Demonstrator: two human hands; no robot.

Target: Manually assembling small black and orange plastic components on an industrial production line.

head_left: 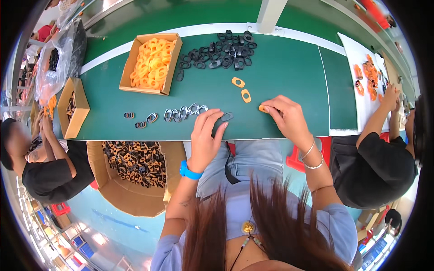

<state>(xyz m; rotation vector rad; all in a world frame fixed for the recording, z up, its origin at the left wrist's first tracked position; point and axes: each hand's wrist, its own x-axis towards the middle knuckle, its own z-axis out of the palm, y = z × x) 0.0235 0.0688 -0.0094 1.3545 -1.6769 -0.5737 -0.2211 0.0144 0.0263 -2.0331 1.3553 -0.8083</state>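
Observation:
Near the front edge of the green table, my left hand (206, 135) has its thumb and fingertips at the edge of a dark grey oval ring (227, 116), pinching it. To the right, my right hand (288, 116) holds an orange oval ring (262, 108) between thumb and fingers, just above the tabletop. Two more orange rings, one (238, 82) above the other (246, 95), lie flat beyond my hands. A row of grey rings (183, 113) stretches leftward from my left hand. Farther left are a few black-and-orange assembled pieces (140, 124).
A cardboard box of orange rings (177, 67) stands at the back left, beside a pile of black rings (226, 52). Below the table edge, a big carton (106, 180) holds many assembled pieces. Co-workers sit at both sides; a white board (357, 58) with orange parts lies right.

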